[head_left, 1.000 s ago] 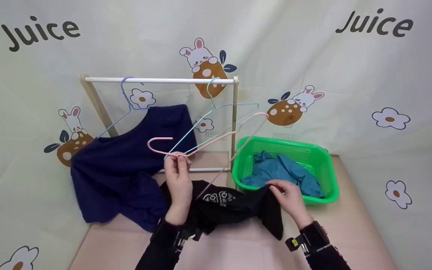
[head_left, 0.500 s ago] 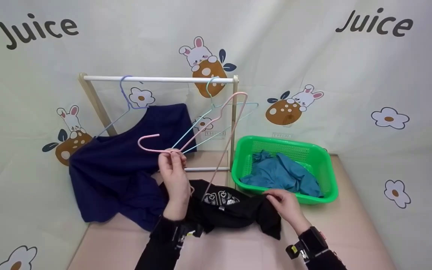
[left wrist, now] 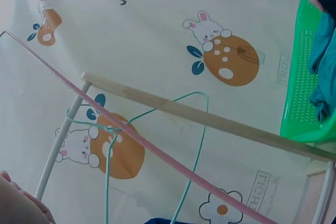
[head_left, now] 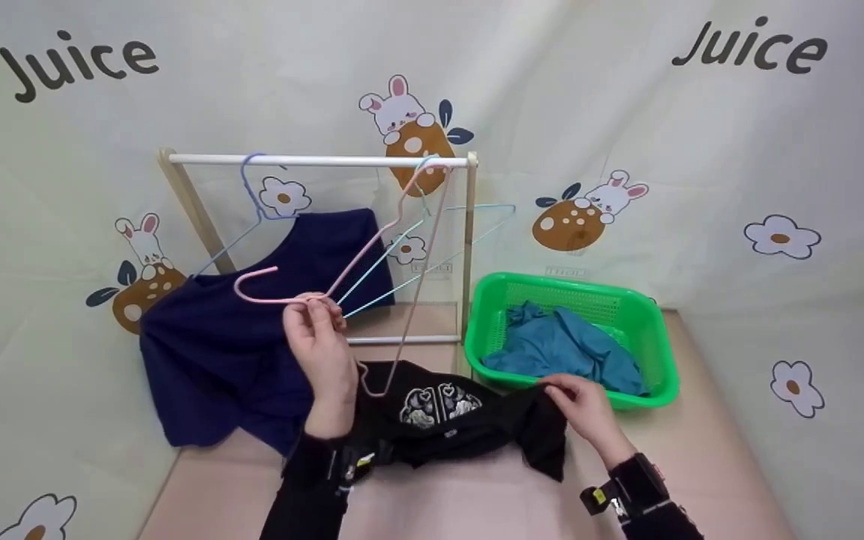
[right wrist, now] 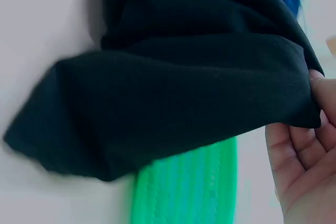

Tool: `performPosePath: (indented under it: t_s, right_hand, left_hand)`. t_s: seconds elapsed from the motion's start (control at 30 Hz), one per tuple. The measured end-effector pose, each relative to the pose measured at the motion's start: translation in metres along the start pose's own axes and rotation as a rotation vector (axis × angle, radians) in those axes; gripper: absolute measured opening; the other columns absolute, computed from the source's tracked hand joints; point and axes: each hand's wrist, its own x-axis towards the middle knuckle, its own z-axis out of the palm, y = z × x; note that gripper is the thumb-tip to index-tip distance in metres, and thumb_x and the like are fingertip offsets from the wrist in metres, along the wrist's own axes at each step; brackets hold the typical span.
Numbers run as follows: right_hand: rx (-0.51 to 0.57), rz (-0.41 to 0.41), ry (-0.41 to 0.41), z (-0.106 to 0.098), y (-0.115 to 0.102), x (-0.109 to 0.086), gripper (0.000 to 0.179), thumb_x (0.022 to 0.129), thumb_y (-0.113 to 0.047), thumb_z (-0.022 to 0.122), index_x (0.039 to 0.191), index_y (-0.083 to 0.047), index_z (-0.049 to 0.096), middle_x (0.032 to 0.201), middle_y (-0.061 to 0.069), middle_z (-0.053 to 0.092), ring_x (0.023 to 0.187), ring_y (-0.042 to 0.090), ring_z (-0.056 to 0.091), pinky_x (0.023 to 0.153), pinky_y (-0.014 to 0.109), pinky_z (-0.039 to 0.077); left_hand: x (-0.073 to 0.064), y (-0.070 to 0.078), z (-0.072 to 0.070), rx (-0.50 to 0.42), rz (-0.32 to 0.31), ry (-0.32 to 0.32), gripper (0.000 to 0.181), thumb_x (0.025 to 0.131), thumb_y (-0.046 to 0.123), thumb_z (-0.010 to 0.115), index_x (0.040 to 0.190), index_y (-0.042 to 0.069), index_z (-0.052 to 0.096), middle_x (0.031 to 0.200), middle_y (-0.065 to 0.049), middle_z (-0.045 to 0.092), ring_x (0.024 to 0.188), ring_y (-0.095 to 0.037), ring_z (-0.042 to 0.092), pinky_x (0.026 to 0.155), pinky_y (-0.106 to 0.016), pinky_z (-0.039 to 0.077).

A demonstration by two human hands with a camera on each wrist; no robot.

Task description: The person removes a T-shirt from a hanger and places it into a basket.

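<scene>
My left hand (head_left: 323,360) pinches a pink clothes hanger (head_left: 263,301) at the base of its hook. The hook points left, and the hanger's triangle stands tilted upright. Its lower end overlaps a black garment (head_left: 488,431) with a silvery print. My right hand (head_left: 586,411) pinches the upper right edge of this garment, in front of the green basket (head_left: 661,352). In the right wrist view, the thumb lies above the black cloth (right wrist: 199,87) and the fingers below it. Across the left wrist view runs the pink hanger bar (left wrist: 143,140); the left fingertips' grip is out of sight there.
A small rack with a white rail (head_left: 327,160) stands behind. On it hang a navy garment (head_left: 237,360) on a blue hanger and a bare mint hanger (head_left: 489,205). Teal cloth (head_left: 559,345) lies in the basket. A printed curtain (head_left: 702,150) encloses the table.
My left hand has moved left with the pink hanger, which has swung more upright, its lower end now in front of the black garment. The right hand keeps its pinch, almost in place.
</scene>
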Motion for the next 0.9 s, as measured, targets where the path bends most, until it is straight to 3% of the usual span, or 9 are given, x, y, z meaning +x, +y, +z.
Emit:
performPosePath:
  t_s: [0.13,0.23,0.47,0.57,0.73,0.9]
  right_hand:
    - [0.077,0.086,0.12,-0.035,0.0,0.004,0.016,0.089,0.003,0.069,0.099,-0.007,0.077,0.096,0.006,0.074,0.086,0.006,0.064,0.074,0.016,0.047]
    - [0.144,0.132,0.217,-0.058,-0.006,0.007,0.014,0.091,0.003,0.067,0.102,0.0,0.075,0.098,0.012,0.073,0.08,0.003,0.061,0.07,0.014,0.046]
    - [0.207,0.278,0.35,-0.086,-0.019,0.015,0.017,0.095,-0.001,0.062,0.108,0.007,0.071,0.094,-0.007,0.068,0.074,-0.002,0.059,0.065,0.013,0.046]
    - [0.222,0.283,0.322,-0.086,-0.024,0.013,0.018,0.095,0.002,0.06,0.109,0.009,0.069,0.099,0.003,0.069,0.074,-0.002,0.06,0.064,0.015,0.047]
    - [0.233,0.197,0.185,-0.077,-0.039,0.006,0.018,0.094,0.008,0.059,0.11,0.013,0.067,0.105,0.025,0.066,0.08,0.003,0.064,0.067,0.018,0.052]
    - [0.265,0.055,0.019,-0.057,-0.036,0.003,0.023,0.09,0.01,0.064,0.112,0.01,0.067,0.103,0.022,0.069,0.089,0.012,0.067,0.076,0.017,0.051]
  left_hand:
    - [0.009,0.005,-0.012,0.065,0.053,0.009,0.014,0.103,-0.003,0.041,0.093,0.002,0.05,0.076,-0.007,0.05,0.066,-0.017,0.046,0.057,-0.021,0.036]
    - [0.014,0.006,-0.024,0.131,0.081,0.013,0.015,0.102,-0.004,0.042,0.092,0.003,0.05,0.074,-0.007,0.051,0.065,-0.015,0.046,0.057,-0.021,0.037]
    - [0.025,0.005,-0.052,0.245,0.142,0.027,0.015,0.101,-0.006,0.043,0.091,0.003,0.049,0.075,-0.006,0.053,0.066,-0.015,0.05,0.06,-0.02,0.039]
    - [0.031,0.006,-0.062,0.327,0.177,0.039,0.014,0.101,-0.006,0.045,0.091,0.002,0.05,0.075,-0.008,0.053,0.068,-0.015,0.051,0.064,-0.021,0.041]
    - [0.043,0.012,-0.072,0.459,0.236,0.052,0.012,0.1,-0.005,0.048,0.09,0.001,0.051,0.077,-0.01,0.054,0.071,-0.013,0.052,0.07,-0.021,0.042]
    - [0.049,0.022,-0.07,0.509,0.238,0.065,0.012,0.099,-0.007,0.048,0.089,-0.001,0.051,0.076,-0.001,0.054,0.072,-0.01,0.052,0.071,-0.021,0.041]
